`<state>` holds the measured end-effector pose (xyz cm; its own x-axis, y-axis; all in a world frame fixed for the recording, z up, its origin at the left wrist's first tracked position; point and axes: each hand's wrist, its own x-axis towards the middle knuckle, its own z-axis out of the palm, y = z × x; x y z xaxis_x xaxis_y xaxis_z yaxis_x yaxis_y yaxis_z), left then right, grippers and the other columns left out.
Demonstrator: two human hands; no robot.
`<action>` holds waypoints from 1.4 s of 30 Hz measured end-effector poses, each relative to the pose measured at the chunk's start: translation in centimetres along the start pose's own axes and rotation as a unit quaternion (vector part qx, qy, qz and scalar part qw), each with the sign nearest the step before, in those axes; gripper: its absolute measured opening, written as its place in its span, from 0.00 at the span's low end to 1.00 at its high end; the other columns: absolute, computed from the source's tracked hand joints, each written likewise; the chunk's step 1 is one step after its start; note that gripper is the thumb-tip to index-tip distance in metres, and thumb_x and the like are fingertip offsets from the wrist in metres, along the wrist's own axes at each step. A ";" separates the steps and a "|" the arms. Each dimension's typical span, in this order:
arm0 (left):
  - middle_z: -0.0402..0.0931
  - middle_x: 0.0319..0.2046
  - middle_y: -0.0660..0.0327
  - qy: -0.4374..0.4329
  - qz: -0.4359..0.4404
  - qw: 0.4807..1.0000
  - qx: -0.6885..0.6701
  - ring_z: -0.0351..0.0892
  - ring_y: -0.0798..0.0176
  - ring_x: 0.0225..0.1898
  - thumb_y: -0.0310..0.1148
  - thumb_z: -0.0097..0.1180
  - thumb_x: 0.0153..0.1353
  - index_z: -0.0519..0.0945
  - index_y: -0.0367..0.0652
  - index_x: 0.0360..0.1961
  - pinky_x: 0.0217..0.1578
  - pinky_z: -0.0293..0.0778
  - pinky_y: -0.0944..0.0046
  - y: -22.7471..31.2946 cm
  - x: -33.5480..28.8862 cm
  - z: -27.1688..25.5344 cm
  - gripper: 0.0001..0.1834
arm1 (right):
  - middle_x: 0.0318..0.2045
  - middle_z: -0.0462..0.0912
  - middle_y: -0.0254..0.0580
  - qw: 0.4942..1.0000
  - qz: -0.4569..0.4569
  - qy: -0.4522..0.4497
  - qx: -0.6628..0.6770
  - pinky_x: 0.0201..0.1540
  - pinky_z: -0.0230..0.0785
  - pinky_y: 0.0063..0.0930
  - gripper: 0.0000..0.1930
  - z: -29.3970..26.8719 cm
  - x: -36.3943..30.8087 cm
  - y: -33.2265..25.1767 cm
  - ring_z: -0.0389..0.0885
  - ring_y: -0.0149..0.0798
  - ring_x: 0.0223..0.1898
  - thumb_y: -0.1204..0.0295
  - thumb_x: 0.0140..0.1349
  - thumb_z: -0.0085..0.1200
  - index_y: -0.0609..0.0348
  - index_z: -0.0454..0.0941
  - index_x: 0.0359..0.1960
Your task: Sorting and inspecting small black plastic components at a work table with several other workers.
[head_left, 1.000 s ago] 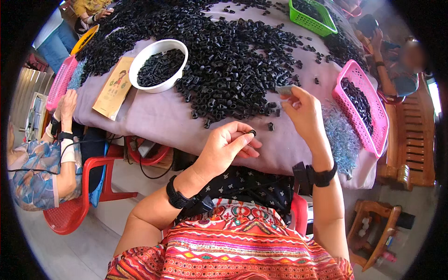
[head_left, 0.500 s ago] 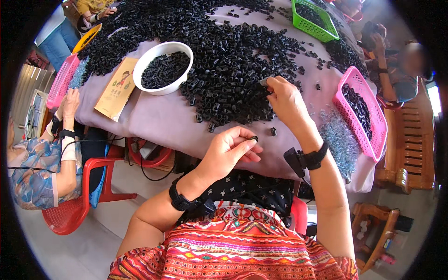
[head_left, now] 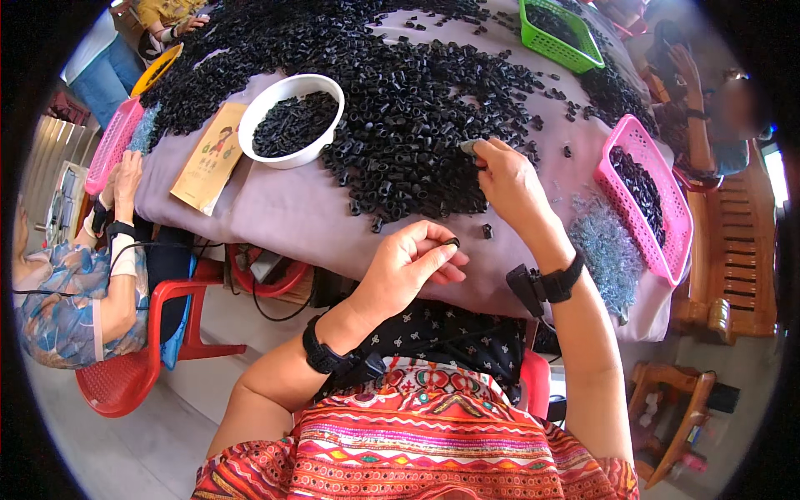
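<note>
My left hand (head_left: 408, 265) is over the near table edge, thumb and index finger pinched on a small black plastic part (head_left: 452, 242). Its other fingers are curled loosely beneath. Farther forward and to the right, my right hand (head_left: 510, 177) is closed on a small flat grey-green piece (head_left: 468, 148) that sticks out past the fingertips; its kind is unclear. That hand is at the right edge of a wide heap of black ring-shaped plastic parts (head_left: 400, 158). A single loose black part (head_left: 487, 231) lies on the cloth between both hands.
A round white tub (head_left: 332, 137) of black pieces stands left of the heap, beside a tan printed packet (head_left: 208, 158). To the right are a pink basket (head_left: 677, 265) and bluish, thread-like scraps (head_left: 607, 250). A green basket (head_left: 575, 58) stands farther back. Co-workers sit around the table.
My right hand has barely shifted, and the grey-green piece reaches slightly farther left over the heap. My left hand keeps its pinch on the black part. The right-hand co-worker's hand moved.
</note>
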<state>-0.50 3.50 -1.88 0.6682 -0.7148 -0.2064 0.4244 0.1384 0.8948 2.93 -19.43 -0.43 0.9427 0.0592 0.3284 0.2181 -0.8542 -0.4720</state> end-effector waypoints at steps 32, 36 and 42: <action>0.82 0.40 0.61 0.006 0.021 0.998 0.066 0.83 0.71 0.39 0.23 0.58 0.67 0.80 0.35 0.48 0.42 0.80 0.71 -0.8 -0.2 1.1 0.09 | 0.35 0.79 0.30 0.787 0.243 -0.005 0.567 0.41 0.73 0.17 0.17 -1.5 -9.0 -6.5 0.79 0.23 0.36 0.86 0.58 0.56 0.65 0.76 0.50; 0.83 0.40 0.61 -0.002 -0.005 1.000 0.023 0.83 0.71 0.39 0.24 0.57 0.68 0.79 0.34 0.48 0.42 0.81 0.70 -0.4 0.2 1.3 0.09 | 0.35 0.80 0.30 0.822 0.221 0.042 0.523 0.40 0.73 0.18 0.15 -0.8 -9.2 -6.8 0.78 0.22 0.35 0.85 0.59 0.56 0.65 0.78 0.48; 0.83 0.38 0.59 -0.026 0.009 0.999 0.020 0.84 0.69 0.36 0.27 0.56 0.69 0.80 0.35 0.48 0.40 0.81 0.70 -0.5 1.2 1.1 0.10 | 0.27 0.76 0.39 0.964 0.120 0.088 0.222 0.31 0.71 0.25 0.06 -2.6 -8.7 -8.5 0.78 0.31 0.27 0.83 0.57 0.58 0.64 0.79 0.36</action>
<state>-0.57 1.79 -2.09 0.6429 -0.7469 -0.1700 0.3870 0.1252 0.9136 -7.78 -14.04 2.88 0.9303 -0.2352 0.2815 0.1222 -0.5249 -0.8423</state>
